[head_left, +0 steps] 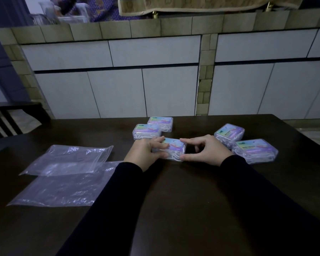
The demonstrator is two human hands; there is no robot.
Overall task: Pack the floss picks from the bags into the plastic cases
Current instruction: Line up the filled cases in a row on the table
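At table centre: L hand thumb and fingers curled round left end of case, pinching it; R hand thumb and forefinger pinch its right end, other fingers curled clear. Case lid on, white picks visible thru clear wall. Label pastel, w/ pink pick graphic; text too blurred to read.

Qty 2 cases just behind L hand, touching each other, lids on, picks inside. Qty 2 cases beside R hand, touching, same label, illegible.

Qty 2 clear bags flat at left, overlapping, near L sleeve. Dark wood table under all. Chair far left; white cabinets behind.
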